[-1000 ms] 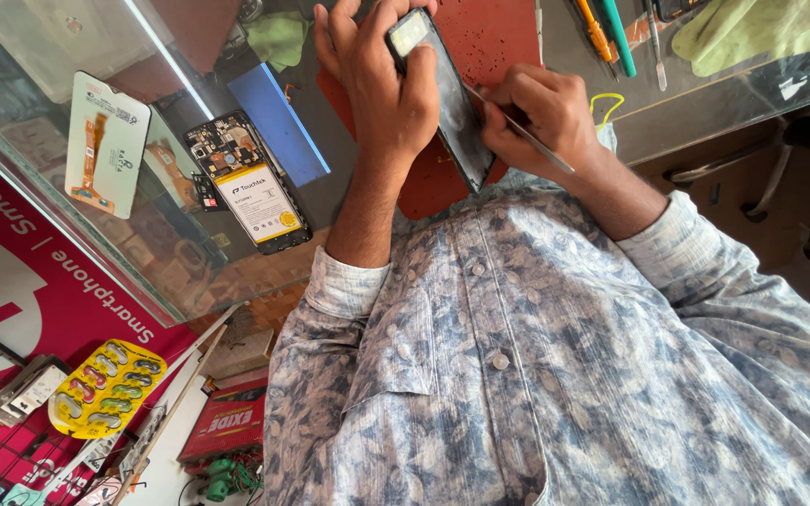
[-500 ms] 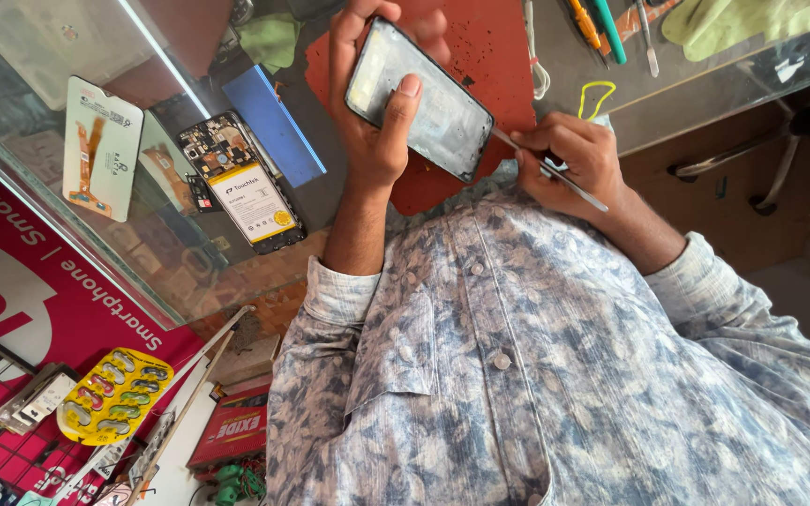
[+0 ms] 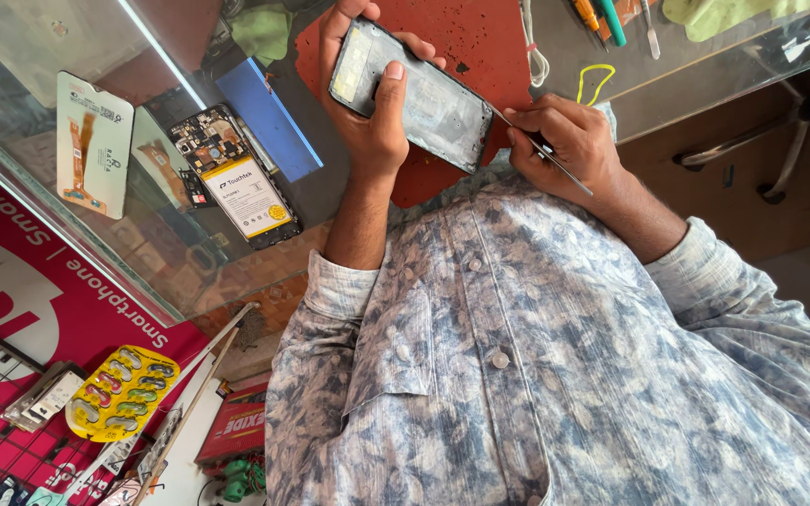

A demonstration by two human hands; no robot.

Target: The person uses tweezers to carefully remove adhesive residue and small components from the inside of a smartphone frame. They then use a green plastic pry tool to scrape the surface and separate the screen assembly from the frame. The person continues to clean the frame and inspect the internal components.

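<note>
1. Phone frame (image 3: 414,98) sits high in my view, near 12 o'clock, above the red mat (image 3: 480,37) on the glass counter (image 3: 30,169). It is tilted, with its open back facing me.

2. My left hand (image 3: 372,131) is wrapped around the frame, thumb pressed on the open side. If that thumb slides, I think the frame could drop onto the mat or the glass and crack.

3. My right hand (image 3: 569,145), at about 3 o'clock from the frame, is pinched tight on a thin metal tool (image 3: 541,150). The tip touches the frame's lower right corner.

4. If I push too hard, the tip could slip and scratch the inside, or poke my left hand.

5. If I pry too fast, the thin edge of the frame might bend.

6. An open phone with a battery (image 3: 236,178) lies at 9 o'clock, well apart. A blue flat piece (image 3: 269,117) lies just beside it. A big swing of my elbow could knock them.

7. More tools (image 3: 602,19) lie at 1 o'clock, near the mat's edge.
</note>
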